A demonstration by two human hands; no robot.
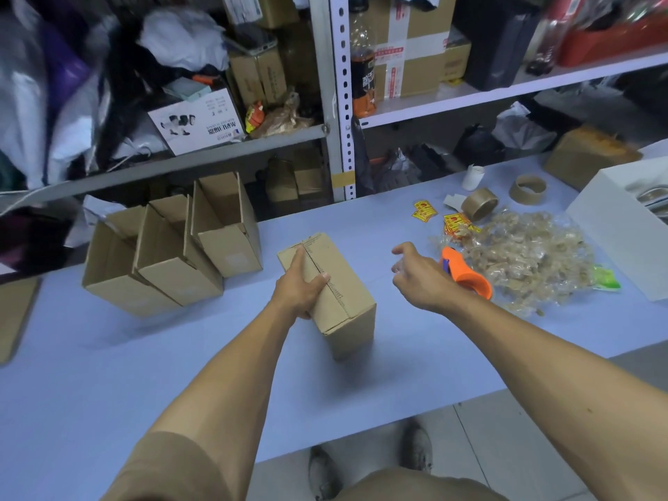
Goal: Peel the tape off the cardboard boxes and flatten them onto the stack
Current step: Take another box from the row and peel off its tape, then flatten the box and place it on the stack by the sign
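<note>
- Metal shelving crammed with boxes, bags and bottles fills the background from nine to three o'clock; in front of it runs a pale blue table, seen from above by a person standing at its near edge.
- At the centre of the table stands a closed cardboard box, its top flaps meeting in a seam that runs from the far end toward the viewer.
- Reaching in from six o'clock, the left hand grips the left side of this box, thumb lying across the top near the seam, fingers curled down the side.
- At two o'clock from the box, the right hand hovers above the table with fingers loosely spread, holding nothing.
- Just beyond that hand, toward three o'clock, lies an orange tape dispenser; whether the fingers touch it cannot be told.
- At three o'clock sits a crumpled pile of peeled tape, with yellow stickers and a brown tape roll beyond it toward one o'clock.
- At ten o'clock, three open cardboard boxes lean against one another in a row, tilted, mouths facing the shelving.
- At eight o'clock, on the table's left edge, lies a flat piece of cardboard.
</note>
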